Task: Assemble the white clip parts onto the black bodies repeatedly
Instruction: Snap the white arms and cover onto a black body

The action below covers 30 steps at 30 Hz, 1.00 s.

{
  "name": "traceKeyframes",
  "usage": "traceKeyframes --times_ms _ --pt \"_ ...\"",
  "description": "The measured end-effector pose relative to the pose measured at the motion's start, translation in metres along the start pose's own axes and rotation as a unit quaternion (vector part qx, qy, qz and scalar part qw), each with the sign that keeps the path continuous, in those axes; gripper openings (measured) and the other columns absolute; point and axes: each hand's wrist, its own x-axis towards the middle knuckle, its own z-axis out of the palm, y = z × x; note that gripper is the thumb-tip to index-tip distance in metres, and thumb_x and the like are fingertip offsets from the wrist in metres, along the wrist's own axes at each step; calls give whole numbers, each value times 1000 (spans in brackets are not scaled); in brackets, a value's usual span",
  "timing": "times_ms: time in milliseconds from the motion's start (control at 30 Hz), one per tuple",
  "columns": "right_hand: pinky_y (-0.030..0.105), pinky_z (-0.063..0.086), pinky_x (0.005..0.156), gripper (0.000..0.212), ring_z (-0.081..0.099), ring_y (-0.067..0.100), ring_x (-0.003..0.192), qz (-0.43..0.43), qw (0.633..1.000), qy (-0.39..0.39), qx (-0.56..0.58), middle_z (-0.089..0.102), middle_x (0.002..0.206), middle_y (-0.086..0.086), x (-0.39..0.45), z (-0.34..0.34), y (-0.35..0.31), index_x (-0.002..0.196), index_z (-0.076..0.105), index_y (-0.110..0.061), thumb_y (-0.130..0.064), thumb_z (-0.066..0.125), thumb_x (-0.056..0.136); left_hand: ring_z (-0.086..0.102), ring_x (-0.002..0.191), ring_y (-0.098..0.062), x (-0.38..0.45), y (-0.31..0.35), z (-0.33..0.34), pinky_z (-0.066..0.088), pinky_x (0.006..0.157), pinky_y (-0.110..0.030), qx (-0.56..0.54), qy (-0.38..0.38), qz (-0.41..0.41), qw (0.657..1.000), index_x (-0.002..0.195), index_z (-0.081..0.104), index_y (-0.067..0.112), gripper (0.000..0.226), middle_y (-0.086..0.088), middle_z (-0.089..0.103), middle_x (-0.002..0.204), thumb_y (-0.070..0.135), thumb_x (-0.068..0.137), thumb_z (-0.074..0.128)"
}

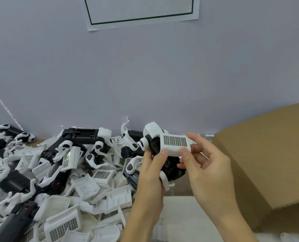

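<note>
My left hand [153,169] grips a black body [171,169] with white end pieces, held up at centre right above the bench. My right hand [203,160] pinches a white clip part with a grey grid face [175,142] and holds it against the top of that black body. My left thumb touches the clip's lower edge. Most of the black body is hidden behind the clip and my fingers.
A heap of loose white clip parts [86,187] and black bodies [83,135] covers the bench on the left, up to the grey wall. A brown cardboard box [267,165] stands at the right. A white sheet [180,215] lies under my wrists.
</note>
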Motion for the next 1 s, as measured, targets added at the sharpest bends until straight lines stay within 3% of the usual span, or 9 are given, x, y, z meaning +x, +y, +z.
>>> traceKeyframes --times_ms 100,200,300,367,500,633,767,900,1000 --pt "17 54 65 37 69 9 73 -8 996 -33 -77 69 83 -19 1 -3 0 117 63 -35 -10 69 92 68 117 -25 0 0 3 46 108 -56 10 19 6 1000 126 66 26 45 -6 74 120 44 84 68" --pt "10 49 63 34 68 3 74 -27 988 -69 -134 70 83 -26 3 -8 -5 101 63 -47 -17 72 89 69 115 -26 -1 1 5 47 108 -55 11 17 7 1000 128 65 22 46 -8 74 119 45 88 72" --pt "10 44 60 19 63 0 73 -57 967 -78 -237 66 80 -24 4 -12 -8 90 63 -50 -40 75 80 69 115 -27 -1 2 5 48 107 -54 3 22 13 1000 123 68 24 43 -8 74 119 46 87 69" --pt "13 43 65 22 59 -2 83 -60 951 -73 -294 61 87 -20 4 -15 -7 94 65 -48 -53 73 74 69 116 -27 0 2 5 50 105 -52 3 18 12 1000 121 68 27 36 -8 74 120 45 90 71" --pt "10 46 75 17 60 -3 93 -80 950 -80 -290 63 94 -22 1 -10 -6 89 62 -49 -52 74 77 71 112 -21 0 2 4 59 92 -35 22 -1 28 999 125 65 24 45 -3 75 117 47 87 68" --pt "20 52 71 11 64 2 85 -87 958 -36 -272 67 86 -18 1 -8 -2 89 69 -43 -48 74 80 71 112 -20 -1 0 5 56 96 -44 33 -27 32 999 129 63 25 46 -2 75 119 48 89 66" --pt "9 47 69 18 63 -3 87 -91 964 45 -247 68 86 -18 2 -4 -1 90 68 -38 -43 78 76 72 100 -14 -1 -1 6 55 73 -17 33 -37 39 998 131 61 26 52 -7 74 121 49 85 62" --pt "26 53 73 25 64 3 85 -65 960 28 -272 67 86 -17 -1 0 3 91 67 -35 -55 72 75 65 122 -22 -2 -2 9 50 106 -48 33 -42 34 998 134 59 29 50 -1 72 126 50 88 56" --pt "29 55 71 28 63 1 83 -45 956 11 -291 66 87 -18 -3 1 6 91 65 -35 -59 68 76 66 121 -15 -4 -1 9 53 103 -33 46 -57 30 997 134 57 33 34 3 71 127 38 102 49"
